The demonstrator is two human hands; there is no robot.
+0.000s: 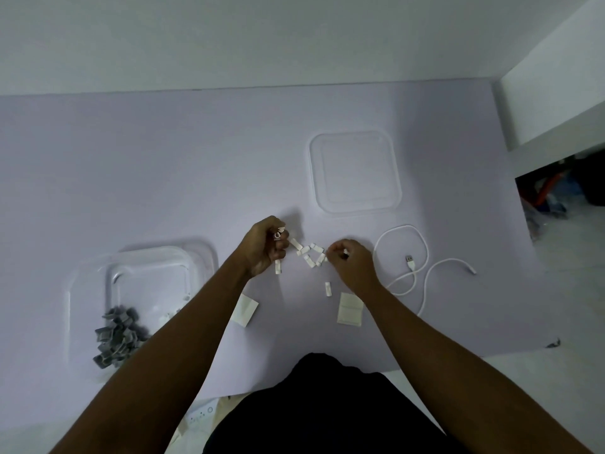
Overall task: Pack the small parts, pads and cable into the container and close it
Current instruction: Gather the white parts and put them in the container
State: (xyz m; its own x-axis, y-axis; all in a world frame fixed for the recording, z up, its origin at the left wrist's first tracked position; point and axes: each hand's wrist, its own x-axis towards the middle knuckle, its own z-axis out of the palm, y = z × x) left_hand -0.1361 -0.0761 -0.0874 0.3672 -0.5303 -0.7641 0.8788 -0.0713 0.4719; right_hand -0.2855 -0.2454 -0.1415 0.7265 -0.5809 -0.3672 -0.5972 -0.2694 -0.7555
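My left hand (pixel 265 246) is closed around several small white parts, some sticking out at the fingertips. My right hand (pixel 351 261) pinches a small white part at the right end of a loose pile of white parts (pixel 310 253) lying between both hands. One more white part (pixel 327 289) lies alone nearer me. Two pale square pads (pixel 350 308) (pixel 245 310) lie flat near my forearms. A white USB cable (pixel 413 257) curls to the right. The clear container (pixel 144 290) stands at the left, holding several grey parts (pixel 118 335). Its clear lid (pixel 355 172) lies flat further back.
The lilac work surface (pixel 163 158) ends at a white wall behind and a white ledge (pixel 553 103) at the right. Beyond the right edge is floor with dark clutter (pixel 556 188). A small dark scrap (pixel 554 343) lies at the sheet's right corner.
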